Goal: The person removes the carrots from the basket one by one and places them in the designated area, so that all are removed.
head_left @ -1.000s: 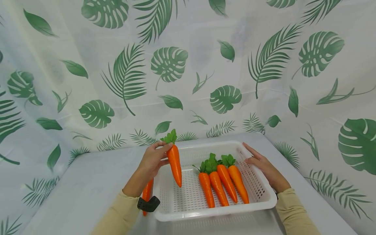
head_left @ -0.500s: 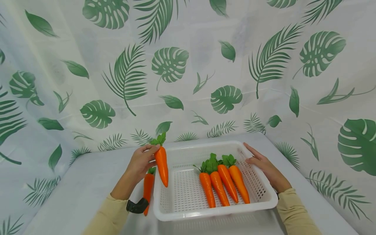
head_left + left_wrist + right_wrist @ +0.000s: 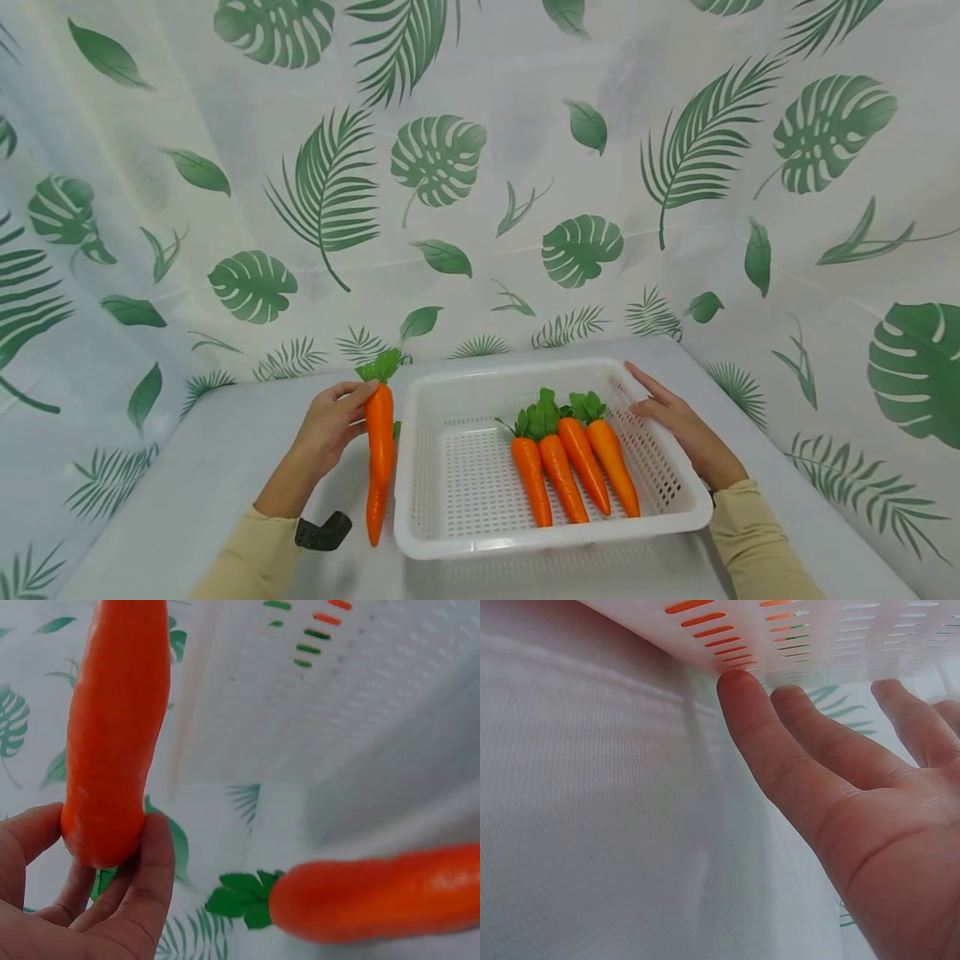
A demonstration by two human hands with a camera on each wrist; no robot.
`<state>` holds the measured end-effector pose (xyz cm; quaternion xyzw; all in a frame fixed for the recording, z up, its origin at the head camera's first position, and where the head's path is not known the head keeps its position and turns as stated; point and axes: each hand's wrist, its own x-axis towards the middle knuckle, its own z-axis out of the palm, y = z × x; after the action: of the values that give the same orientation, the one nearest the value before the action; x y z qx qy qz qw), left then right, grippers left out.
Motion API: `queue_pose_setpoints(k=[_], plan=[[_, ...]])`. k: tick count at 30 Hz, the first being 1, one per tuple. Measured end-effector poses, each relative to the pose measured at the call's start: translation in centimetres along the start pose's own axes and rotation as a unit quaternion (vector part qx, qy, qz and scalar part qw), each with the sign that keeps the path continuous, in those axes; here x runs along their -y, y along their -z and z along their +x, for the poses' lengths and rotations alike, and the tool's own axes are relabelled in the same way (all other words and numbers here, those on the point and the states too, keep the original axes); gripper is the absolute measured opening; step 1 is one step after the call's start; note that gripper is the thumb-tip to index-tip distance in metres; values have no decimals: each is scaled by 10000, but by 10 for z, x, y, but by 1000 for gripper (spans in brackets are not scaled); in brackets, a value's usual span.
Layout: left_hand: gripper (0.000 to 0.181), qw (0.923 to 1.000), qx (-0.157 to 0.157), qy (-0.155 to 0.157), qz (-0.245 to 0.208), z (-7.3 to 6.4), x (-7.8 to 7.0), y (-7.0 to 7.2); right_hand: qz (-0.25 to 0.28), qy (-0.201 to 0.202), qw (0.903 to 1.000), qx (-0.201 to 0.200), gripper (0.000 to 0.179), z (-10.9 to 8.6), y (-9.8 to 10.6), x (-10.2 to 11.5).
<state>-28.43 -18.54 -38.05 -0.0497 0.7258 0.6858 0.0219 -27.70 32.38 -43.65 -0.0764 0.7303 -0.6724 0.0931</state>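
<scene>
My left hand pinches an orange carrot just below its green leaves, left of the basket, tip pointing down. In the left wrist view thumb and fingers close round the thick end of that carrot. Another carrot lies on the table beside the basket, partly covered by the held one in the head view. My right hand holds the right side of the white plastic basket, thumb over the rim. Its fingertips touch the outside wall in the right wrist view. Several carrots lie side by side in the basket's right half.
The white table extends to the left of the basket. Behind it and on both sides hangs a white cloth printed with green leaves. A black wrist strap piece sits at my left wrist.
My left hand has carried its carrot leftward and down, from over the basket's left part to above the carrot on the table. The right hand and the basket keep their place.
</scene>
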Motion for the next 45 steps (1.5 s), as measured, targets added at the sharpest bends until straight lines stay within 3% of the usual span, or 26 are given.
queue_pose_setpoints(k=[9, 16, 21, 26, 45], plan=[[48, 9991, -336, 195, 175, -3, 19, 19, -45, 1, 10000, 16, 74, -1, 0, 0], [49, 9916, -753, 314, 1004, -3, 38, 26, -1, 9, 10000, 12, 74, -2, 0, -2], [48, 9821, -803, 354, 1667, -3, 53, 28, 31, 59, 10000, 63, 73, -1, 1, -4], [45, 9750, -801, 313, 2047, -1, 63, 28, -34, 54, 10000, 54, 74, -1, 0, -2], [38, 9661, -810, 56, 2450, 1, 72, 20, -56, 78, 9999, 44, 74, -1, 0, 0]])
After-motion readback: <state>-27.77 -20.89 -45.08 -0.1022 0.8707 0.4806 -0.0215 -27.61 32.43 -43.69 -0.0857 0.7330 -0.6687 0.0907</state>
